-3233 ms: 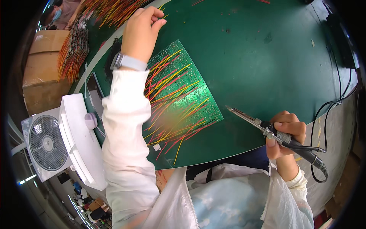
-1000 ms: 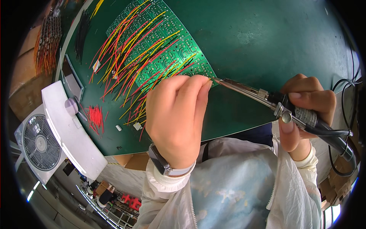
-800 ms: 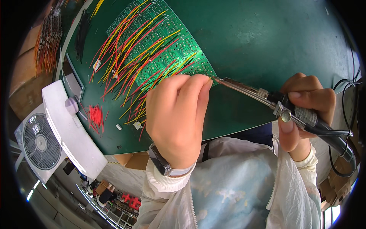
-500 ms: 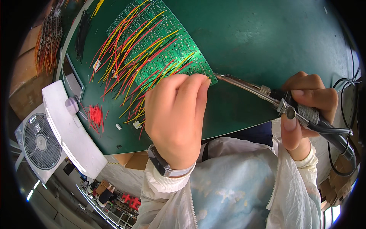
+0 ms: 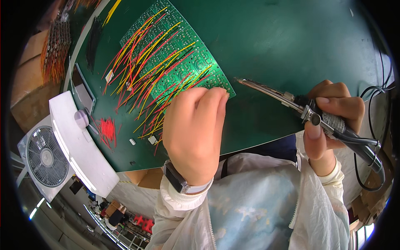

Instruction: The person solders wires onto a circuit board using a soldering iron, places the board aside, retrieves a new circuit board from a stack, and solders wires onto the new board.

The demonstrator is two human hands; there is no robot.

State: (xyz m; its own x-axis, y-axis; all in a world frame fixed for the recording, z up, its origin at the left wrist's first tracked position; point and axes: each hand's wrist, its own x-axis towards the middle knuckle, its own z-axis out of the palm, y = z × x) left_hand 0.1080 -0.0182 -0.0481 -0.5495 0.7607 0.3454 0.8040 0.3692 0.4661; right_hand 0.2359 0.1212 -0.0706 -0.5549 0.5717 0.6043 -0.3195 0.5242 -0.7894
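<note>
A green circuit board panel [image 5: 189, 46] lies on the table, with rows of red, yellow and black wires [image 5: 154, 66] standing out of it and leaning left. My left hand [image 5: 193, 129] is closed in a pinch at the panel's near right corner. What its fingertips hold is hidden behind the fingers. In my right hand [image 5: 337, 114] is a soldering iron [image 5: 287, 98], gripped round its wrapped handle. Its tip points left, just off the panel's right edge and a little apart from it.
Loose short red wires [image 5: 107, 130] lie left of my left hand. A white curved lamp [image 5: 81, 143] and a fan [image 5: 46, 156] stand at the left edge. Black wires [image 5: 93, 43] lie at the far left. A black cable [image 5: 377, 89] hangs at the right.
The soldering iron's tip has drawn slightly away from the panel's corner, leaving a small gap. My left hand keeps its pinch there. The whole view has shifted a little.
</note>
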